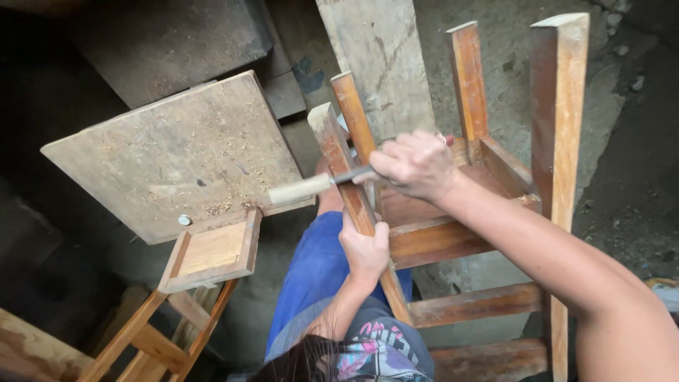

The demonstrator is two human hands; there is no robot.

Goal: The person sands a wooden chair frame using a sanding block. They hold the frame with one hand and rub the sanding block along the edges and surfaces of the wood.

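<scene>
An upturned wooden stool [495,177] stands in front of me with its legs pointing up. My left hand [365,249] is wrapped around the nearest leg [332,145], low down on it. My right hand [414,164] is closed on a hand tool laid across that leg. The tool's pale wooden handle [300,189] sticks out to the left, and its dark metal part [353,175] runs under my fingers. The far end of the tool is hidden by my hand.
At the left a flat board [177,152] dusted with sawdust rests on a smaller wooden stool [211,251]. A rough plank [378,60] leans behind the stool legs. My blue-clad leg [315,272] is below, on a concrete floor [622,198].
</scene>
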